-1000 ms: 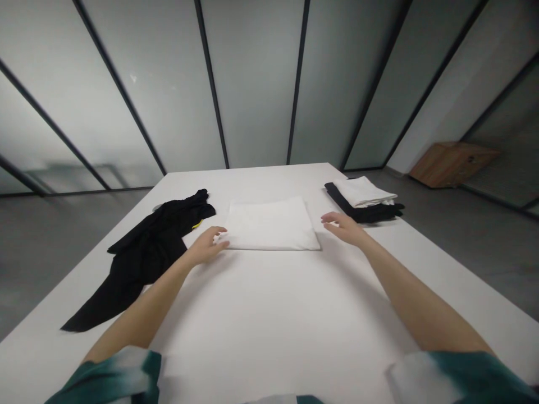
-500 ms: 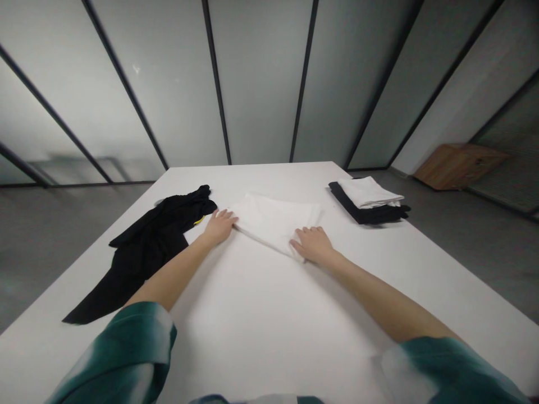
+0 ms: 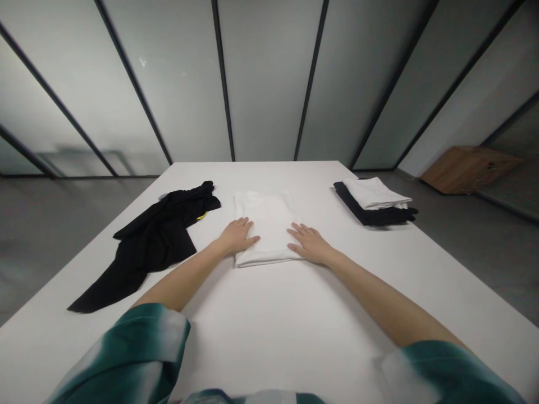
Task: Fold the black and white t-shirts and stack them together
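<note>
A folded white cloth (image 3: 272, 224), perhaps a garment, lies flat on the white table in front of me, its layered fold edge facing me. My left hand (image 3: 240, 235) rests on its left side with the fingers spread. On the right side my right hand (image 3: 309, 242) lies flat, fingers apart, palm down on the fabric. Neither hand grips anything. The cloth is so close in colour to the tabletop that its far edge is faint.
A crumpled black garment (image 3: 155, 235) with a small yellow detail lies on the left of the white table (image 3: 269, 320). At the right edge, a folded white cloth (image 3: 374, 193) sits on folded black cloth (image 3: 381, 216). A wooden box-like piece (image 3: 467, 168) stands beyond, near frosted panels.
The white cloth has turned from slanted to nearly square with me. My left hand let go of its corner, moved right and nearer, and now lies flat; my right hand has spread out.
</note>
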